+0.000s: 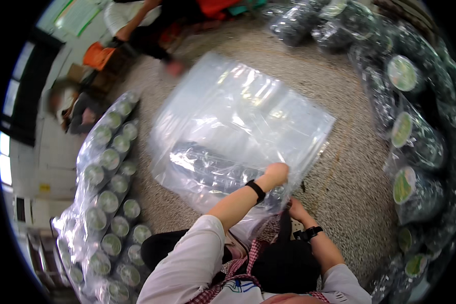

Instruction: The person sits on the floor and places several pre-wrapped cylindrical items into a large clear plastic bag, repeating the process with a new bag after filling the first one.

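A large clear plastic bag (258, 102) lies across the floor before me, wrinkled and shiny. Through its near part a row of dark, transparent-looking goods (209, 167) shows; glare hides what they are. My left hand (276, 173), with a black band at the wrist, is closed on the bag's plastic near its right side. Just below it, my right hand (297, 209), wearing a black watch, grips the near right edge of the bag. The fingertips of both hands are partly hidden.
On the left, a plastic-wrapped stack of containers with round labelled ends (110, 201) stands on the speckled floor (349, 159). More film-wrapped packs (418, 190) line the right side. Two other people (136, 26) (81, 114) are at the upper left, near an orange item (98, 56).
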The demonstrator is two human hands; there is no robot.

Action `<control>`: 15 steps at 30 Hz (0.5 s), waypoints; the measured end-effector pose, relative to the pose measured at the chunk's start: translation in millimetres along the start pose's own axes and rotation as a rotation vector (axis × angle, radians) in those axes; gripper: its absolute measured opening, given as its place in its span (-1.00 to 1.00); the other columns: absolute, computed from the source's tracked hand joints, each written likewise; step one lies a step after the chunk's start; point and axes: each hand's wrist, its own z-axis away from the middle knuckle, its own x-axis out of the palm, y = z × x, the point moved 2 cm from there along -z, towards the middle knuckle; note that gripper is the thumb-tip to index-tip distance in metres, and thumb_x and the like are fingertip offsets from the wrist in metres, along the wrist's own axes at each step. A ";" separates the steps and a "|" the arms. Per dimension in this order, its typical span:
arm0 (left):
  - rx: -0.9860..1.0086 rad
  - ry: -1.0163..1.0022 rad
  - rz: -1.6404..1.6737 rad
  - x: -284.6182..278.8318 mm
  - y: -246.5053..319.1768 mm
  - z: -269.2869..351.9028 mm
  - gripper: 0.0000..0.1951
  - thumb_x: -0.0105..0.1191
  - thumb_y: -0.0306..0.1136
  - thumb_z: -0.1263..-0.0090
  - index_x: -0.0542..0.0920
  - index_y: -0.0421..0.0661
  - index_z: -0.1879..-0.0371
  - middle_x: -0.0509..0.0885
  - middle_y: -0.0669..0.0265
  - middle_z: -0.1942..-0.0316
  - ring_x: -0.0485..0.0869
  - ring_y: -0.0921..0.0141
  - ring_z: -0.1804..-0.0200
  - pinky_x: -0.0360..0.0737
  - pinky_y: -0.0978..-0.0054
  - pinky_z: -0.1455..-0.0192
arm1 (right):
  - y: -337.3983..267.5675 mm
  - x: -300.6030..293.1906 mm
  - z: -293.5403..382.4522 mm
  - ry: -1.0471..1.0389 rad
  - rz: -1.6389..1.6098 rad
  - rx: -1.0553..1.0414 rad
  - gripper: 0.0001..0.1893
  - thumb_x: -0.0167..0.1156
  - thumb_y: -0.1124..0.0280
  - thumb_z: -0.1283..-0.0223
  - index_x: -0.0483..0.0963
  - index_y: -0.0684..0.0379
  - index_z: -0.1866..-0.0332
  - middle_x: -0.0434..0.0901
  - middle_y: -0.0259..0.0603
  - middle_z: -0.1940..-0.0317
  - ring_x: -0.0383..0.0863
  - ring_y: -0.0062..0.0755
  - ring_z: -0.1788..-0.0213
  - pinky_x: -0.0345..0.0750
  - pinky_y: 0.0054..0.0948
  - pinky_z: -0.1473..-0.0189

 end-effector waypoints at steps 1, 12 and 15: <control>0.147 0.206 0.109 -8.4 11.9 -1.6 -0.81 -0.02 -0.30 -0.20 0.60 -0.13 0.37 0.63 0.04 0.41 0.62 0.06 0.31 0.55 0.18 0.28 | -8.7 0.8 -8.1 0.003 -0.088 -0.073 -0.41 0.25 0.56 0.10 0.26 0.32 -0.13 0.50 -0.03 0.04 0.48 -0.32 -0.03 0.44 -0.36 0.00; 1.293 -0.129 0.970 -188.4 204.4 174.4 -0.81 -0.08 -0.31 -0.32 0.46 -0.21 0.36 0.54 0.04 0.46 0.52 0.05 0.35 0.42 0.20 0.30 | -225.9 48.8 -193.3 0.372 0.517 -0.692 -0.54 0.08 0.38 -0.16 0.29 0.27 -0.18 0.40 0.01 -0.11 0.37 -0.14 -0.18 0.27 -0.31 -0.22; 1.195 0.091 1.032 -208.1 150.4 160.6 -0.72 -0.06 -0.29 -0.32 0.44 -0.23 0.13 0.56 0.07 0.33 0.56 0.12 0.26 0.48 0.28 0.18 | -131.8 -27.2 -189.3 0.422 0.269 -0.628 -0.52 0.06 0.39 -0.18 0.24 0.29 -0.21 0.41 0.09 -0.09 0.42 -0.06 -0.12 0.35 -0.33 -0.16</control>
